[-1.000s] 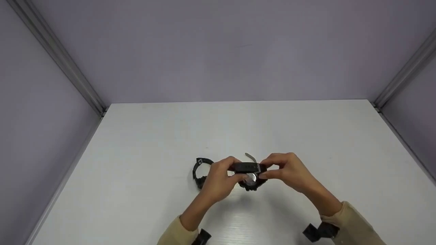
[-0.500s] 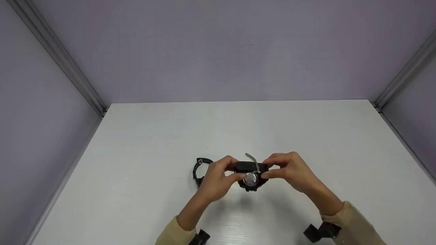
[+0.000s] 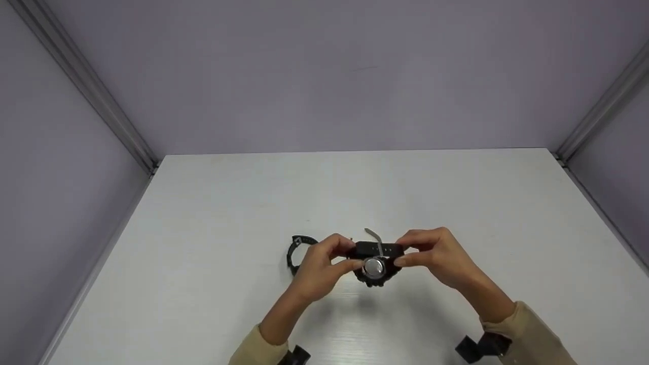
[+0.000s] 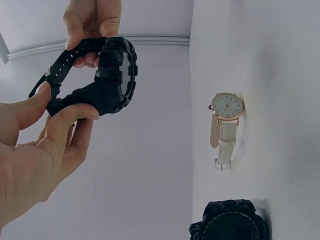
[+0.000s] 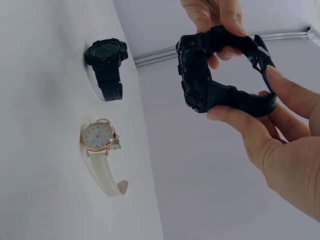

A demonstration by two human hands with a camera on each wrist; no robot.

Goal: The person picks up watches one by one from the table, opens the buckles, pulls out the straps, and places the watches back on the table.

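Together, the left hand [image 3: 317,268] and right hand [image 3: 438,258] pinch the black digital watch [image 3: 374,261] by its straps above the desk [image 3: 203,263]; no writing on it is legible.

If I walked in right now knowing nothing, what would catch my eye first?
First, two hands raised over the white table, the left hand and right hand each pinching one side of a chunky black watch, its strap looped round and its metal back toward the person. Next, lying on the table near it, a white-strapped watch with a rose-gold rim and a second black digital watch.
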